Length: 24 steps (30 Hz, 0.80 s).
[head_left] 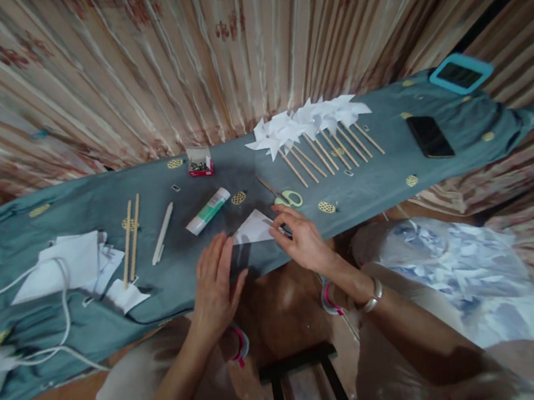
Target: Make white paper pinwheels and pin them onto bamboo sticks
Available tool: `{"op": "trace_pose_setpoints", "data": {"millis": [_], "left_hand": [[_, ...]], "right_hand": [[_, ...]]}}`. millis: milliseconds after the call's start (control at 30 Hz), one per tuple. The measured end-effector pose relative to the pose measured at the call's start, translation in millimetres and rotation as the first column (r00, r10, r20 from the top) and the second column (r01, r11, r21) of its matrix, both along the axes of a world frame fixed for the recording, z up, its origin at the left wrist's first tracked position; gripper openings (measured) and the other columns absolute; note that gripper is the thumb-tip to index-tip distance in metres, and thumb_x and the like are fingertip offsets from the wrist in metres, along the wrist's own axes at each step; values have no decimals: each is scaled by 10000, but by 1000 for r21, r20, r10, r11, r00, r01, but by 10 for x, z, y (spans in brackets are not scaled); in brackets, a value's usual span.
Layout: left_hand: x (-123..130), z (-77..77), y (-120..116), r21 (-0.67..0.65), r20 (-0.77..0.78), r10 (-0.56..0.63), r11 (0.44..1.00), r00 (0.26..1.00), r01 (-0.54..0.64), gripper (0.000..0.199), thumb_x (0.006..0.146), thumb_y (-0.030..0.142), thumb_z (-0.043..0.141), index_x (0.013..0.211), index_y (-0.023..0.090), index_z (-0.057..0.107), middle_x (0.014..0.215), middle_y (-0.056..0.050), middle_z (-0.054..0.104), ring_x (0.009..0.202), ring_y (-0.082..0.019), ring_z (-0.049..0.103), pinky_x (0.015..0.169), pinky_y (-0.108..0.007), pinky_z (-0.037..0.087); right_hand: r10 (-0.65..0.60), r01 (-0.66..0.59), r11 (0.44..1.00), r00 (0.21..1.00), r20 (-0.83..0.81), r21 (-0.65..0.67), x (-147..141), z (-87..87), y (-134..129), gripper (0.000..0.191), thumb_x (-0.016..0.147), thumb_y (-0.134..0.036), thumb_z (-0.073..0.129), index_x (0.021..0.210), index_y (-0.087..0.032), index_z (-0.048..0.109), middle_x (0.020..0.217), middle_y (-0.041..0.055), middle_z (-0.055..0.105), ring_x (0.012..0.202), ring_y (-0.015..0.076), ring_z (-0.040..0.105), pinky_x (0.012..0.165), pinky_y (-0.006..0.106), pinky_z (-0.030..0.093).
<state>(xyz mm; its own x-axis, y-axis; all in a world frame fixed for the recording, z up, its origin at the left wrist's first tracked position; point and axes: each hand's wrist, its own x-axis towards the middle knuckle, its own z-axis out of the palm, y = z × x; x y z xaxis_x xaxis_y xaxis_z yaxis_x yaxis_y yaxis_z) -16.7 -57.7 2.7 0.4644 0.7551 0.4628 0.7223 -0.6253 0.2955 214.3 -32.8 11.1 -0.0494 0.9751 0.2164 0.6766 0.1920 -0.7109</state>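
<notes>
A white paper folded into a triangle (254, 227) lies at the front edge of the cloth-covered table, between my hands. My left hand (216, 278) is flat with its fingers stretched out, their tips at the paper's left corner. At the right corner, my right hand (301, 238) has its thumb and fingers bent together around a thin, dark thing I cannot make out. Just beyond that hand lie scissors (289, 198) with pale green handles. A green and white glue stick (209, 211) rests behind the paper, with a white pen (162, 233) to its left.
Finished paper pinwheels (306, 125) on wooden sticks line the back. A red box of small metal pins (200, 163) stands near them. Paper sheets (74, 263), two sticks (133, 238) and white cables (65, 301) lie left, a phone (429, 136) right. A plastic bag (461, 278) sits below.
</notes>
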Motion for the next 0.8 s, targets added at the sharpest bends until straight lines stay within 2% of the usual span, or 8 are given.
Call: {"op": "trace_pose_setpoints", "data": {"millis": [167, 300, 367, 467, 533, 633, 800], "left_hand": [[402, 188, 330, 152, -21, -116, 981, 993, 118, 781, 950, 144, 567, 1608, 205, 151, 1535, -212, 468, 1489, -310, 371, 1184, -512, 351], [574, 178, 457, 222, -19, -187, 957, 982, 187, 638, 957, 120, 539, 1550, 170, 308, 1476, -190, 547, 1434, -284, 453, 1199, -487, 303], [566, 152, 463, 230, -35, -200, 952, 979, 203, 518, 962, 110, 529, 1469, 147, 429, 1418, -185, 600, 1377, -274, 515, 1195, -476, 298], [500, 146, 449, 249, -47, -218, 943, 975, 223, 384, 964, 92, 526, 1346, 117, 540, 1316, -174, 671, 1288, -258, 584, 1169, -457, 320], [456, 162, 434, 252, -44, -223, 941, 974, 227, 336, 966, 82, 522, 1296, 118, 573, 1248, -151, 708, 1218, -246, 620, 1134, -447, 354], [406, 183, 402, 239, -33, -225, 944, 974, 227, 274, 970, 85, 522, 1220, 143, 616, 1108, -100, 746, 1089, -224, 657, 1064, -429, 412], [327, 160, 364, 222, -74, -210, 950, 975, 221, 165, 969, 101, 556, 1075, 167, 663, 966, -53, 737, 963, -199, 653, 1006, -419, 443]], "right_hand": [[-17, 18, 999, 1000, -26, 26, 14, 118, 47, 96, 909, -177, 533, 928, -196, 625, 1391, 172, 623, 1302, 239, 603, 1082, 381, 468], [6, -6, 999, 1000, -5, 36, -12, 129, 45, 279, 881, -129, 489, 1130, -143, 615, 1347, 198, 643, 1271, 259, 612, 1093, 411, 476], [16, -16, 999, 999, 28, 28, -41, 120, 25, 312, 879, -122, 481, 1165, -156, 601, 1248, 174, 689, 1190, 257, 646, 1051, 417, 504], [47, -47, 999, 994, 101, 2, -81, 108, -17, 172, 888, -132, 490, 993, -192, 614, 1004, 121, 722, 1002, 257, 676, 931, 405, 543], [65, -65, 998, 989, 133, -6, -97, 102, -46, 114, 901, -142, 500, 897, -199, 599, 908, 103, 711, 914, 252, 669, 883, 394, 543], [107, -108, 994, 986, 129, 5, -105, 100, -90, 104, 907, -144, 523, 863, -195, 602, 869, 84, 713, 865, 234, 665, 875, 377, 535], [183, -186, 981, 982, 51, 53, -61, 141, -155, 158, 944, -180, 517, 964, -160, 673, 959, 99, 747, 933, 220, 689, 904, 350, 538]]}}
